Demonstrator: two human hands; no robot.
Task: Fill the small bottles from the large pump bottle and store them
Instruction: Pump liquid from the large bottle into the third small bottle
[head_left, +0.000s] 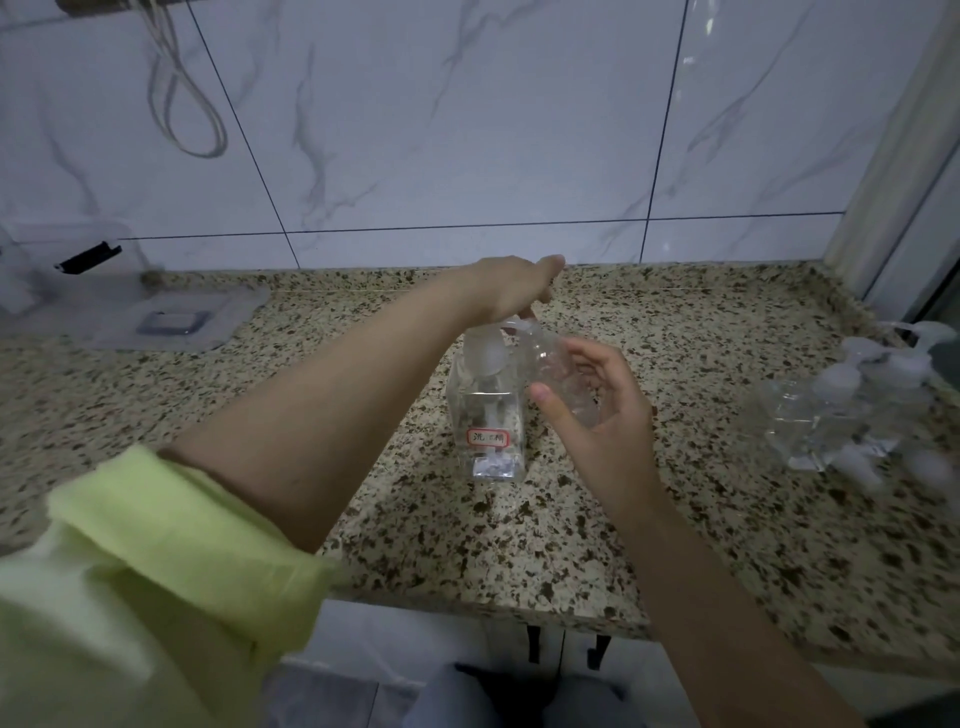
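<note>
A large clear square pump bottle (485, 415) with a red-framed label stands upright in the middle of the speckled counter. My left hand (511, 288) rests on top of its pump head, fingers bent down over it. My right hand (597, 410) grips a small clear bottle (558, 371), tilted, its open mouth up against the pump spout. The spout tip is hidden behind my left fingers.
Several clear pump bottles (852, 410) stand and lie in a cluster at the right of the granite counter (260, 395). A clear plastic box with its lid (171, 319) sits at the far left by the tiled wall. The counter's front edge runs below my arms.
</note>
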